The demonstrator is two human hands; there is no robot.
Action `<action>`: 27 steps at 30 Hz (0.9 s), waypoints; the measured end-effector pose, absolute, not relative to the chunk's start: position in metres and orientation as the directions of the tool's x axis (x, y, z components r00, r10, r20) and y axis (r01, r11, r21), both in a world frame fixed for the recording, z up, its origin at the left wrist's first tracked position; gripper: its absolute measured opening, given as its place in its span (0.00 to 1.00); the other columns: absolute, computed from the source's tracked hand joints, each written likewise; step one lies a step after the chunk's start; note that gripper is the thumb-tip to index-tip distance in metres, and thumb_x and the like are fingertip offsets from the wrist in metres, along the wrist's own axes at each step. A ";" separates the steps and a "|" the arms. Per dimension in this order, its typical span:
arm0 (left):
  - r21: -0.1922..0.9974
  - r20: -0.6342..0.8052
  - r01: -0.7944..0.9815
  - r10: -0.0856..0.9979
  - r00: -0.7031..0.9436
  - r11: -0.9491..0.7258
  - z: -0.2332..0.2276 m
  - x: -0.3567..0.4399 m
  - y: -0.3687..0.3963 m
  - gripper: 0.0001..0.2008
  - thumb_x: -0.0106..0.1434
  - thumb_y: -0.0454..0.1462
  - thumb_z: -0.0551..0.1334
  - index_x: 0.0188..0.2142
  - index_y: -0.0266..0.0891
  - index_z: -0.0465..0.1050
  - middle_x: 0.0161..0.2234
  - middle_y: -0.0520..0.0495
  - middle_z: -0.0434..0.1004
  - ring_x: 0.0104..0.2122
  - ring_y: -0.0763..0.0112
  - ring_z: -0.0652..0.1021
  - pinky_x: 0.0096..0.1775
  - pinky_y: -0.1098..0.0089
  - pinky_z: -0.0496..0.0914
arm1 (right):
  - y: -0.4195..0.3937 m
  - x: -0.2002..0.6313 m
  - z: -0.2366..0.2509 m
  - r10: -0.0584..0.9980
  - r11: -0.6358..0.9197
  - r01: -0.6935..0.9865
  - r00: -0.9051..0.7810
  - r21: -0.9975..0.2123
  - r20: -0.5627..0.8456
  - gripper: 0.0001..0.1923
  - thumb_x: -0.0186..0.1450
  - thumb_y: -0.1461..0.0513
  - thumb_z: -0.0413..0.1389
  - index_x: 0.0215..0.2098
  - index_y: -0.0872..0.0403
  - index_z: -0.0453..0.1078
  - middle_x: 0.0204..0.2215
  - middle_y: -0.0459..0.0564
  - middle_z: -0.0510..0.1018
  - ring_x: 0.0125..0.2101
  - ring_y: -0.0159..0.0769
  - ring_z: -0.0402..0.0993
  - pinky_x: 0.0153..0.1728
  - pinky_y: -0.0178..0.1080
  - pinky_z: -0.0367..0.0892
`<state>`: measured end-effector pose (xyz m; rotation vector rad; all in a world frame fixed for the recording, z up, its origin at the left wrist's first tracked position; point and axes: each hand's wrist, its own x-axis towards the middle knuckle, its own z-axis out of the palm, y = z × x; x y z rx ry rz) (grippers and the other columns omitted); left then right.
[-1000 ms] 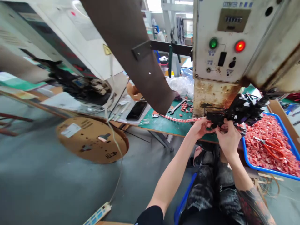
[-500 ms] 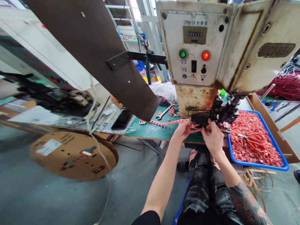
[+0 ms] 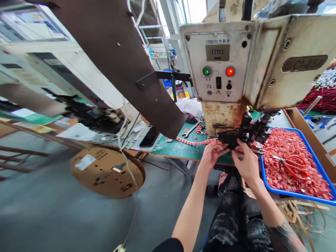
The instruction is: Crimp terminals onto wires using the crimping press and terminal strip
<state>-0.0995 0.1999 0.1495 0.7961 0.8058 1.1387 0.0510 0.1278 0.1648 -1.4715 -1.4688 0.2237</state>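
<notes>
My left hand [image 3: 212, 152] pinches the end of a pink terminal strip [image 3: 195, 141] that runs left across the green bench top [image 3: 181, 150]. Beside it, my right hand [image 3: 245, 161] has its fingers curled under the black applicator head [image 3: 248, 134] of a cream, rusted press machine [image 3: 236, 70]. What the right fingers grip is hidden by the hand itself. Both hands meet at the machine's feed point, almost touching.
A blue tray [image 3: 309, 196] full of pink cut pieces holds red scissors [image 3: 292, 164] at the right. A large brown reel disc [image 3: 126, 59] slants overhead on the left; a cardboard reel [image 3: 107, 171] lies on the floor. A wrench [image 3: 191, 129] and a phone [image 3: 149, 137] rest on the bench.
The view has swung and tilted, so the machine sits a little lower and further right. Both hands stay at the applicator head with the same hold on the strip.
</notes>
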 end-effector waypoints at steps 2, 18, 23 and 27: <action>0.932 -0.078 -0.340 0.984 0.163 0.130 0.146 -0.097 0.181 0.20 0.57 0.53 0.71 0.27 0.39 0.73 0.18 0.52 0.72 0.30 0.61 0.82 0.42 0.61 0.76 | 0.109 0.057 0.168 0.847 0.276 0.602 0.217 -0.749 0.486 0.17 0.69 0.58 0.54 0.54 0.53 0.72 0.34 0.50 0.84 0.32 0.39 0.83 0.37 0.39 0.78; 0.911 0.278 0.367 0.937 -0.213 -0.187 0.139 -0.121 0.120 0.21 0.61 0.41 0.66 0.17 0.43 0.59 0.17 0.54 0.58 0.21 0.71 0.60 0.32 0.71 0.60 | -0.018 0.086 0.150 0.959 0.278 0.449 -0.080 -0.849 0.271 0.12 0.72 0.56 0.55 0.34 0.51 0.77 0.23 0.46 0.80 0.22 0.33 0.77 0.26 0.31 0.74; 0.938 0.060 0.345 0.998 -0.031 -0.046 0.098 -0.105 0.058 0.25 0.63 0.51 0.61 0.18 0.43 0.55 0.16 0.55 0.54 0.19 0.73 0.58 0.25 0.69 0.56 | -0.045 0.102 0.143 0.980 0.163 0.538 -0.184 -0.827 0.074 0.17 0.70 0.53 0.56 0.27 0.52 0.74 0.22 0.45 0.78 0.23 0.33 0.75 0.28 0.32 0.72; 0.951 -0.050 0.310 0.991 0.125 0.009 0.073 -0.090 0.027 0.25 0.64 0.53 0.59 0.19 0.43 0.55 0.16 0.56 0.51 0.18 0.74 0.56 0.25 0.68 0.53 | -0.054 0.133 0.158 0.974 0.183 0.620 -0.220 -0.763 0.054 0.15 0.71 0.54 0.57 0.27 0.51 0.73 0.22 0.44 0.78 0.24 0.33 0.76 0.28 0.32 0.72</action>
